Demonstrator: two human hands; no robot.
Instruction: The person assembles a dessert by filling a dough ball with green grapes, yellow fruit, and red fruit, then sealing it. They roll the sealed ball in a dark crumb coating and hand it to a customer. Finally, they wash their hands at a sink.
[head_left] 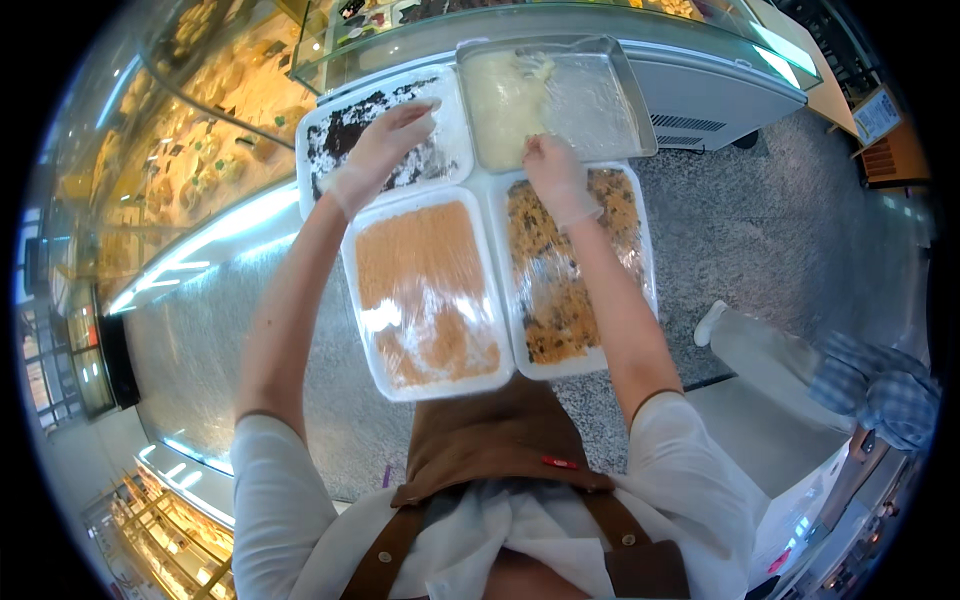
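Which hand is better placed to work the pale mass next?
Right hand, likely: it's by the pale mass in the metal tray; left hand is over the dark-crumbed white tray.

Whatever the hands may hold (if anything) is hidden.

Has speckled grey floor, yellow-lit case at left, light strip below, glass case at top, shelves lower left, sign upper right.
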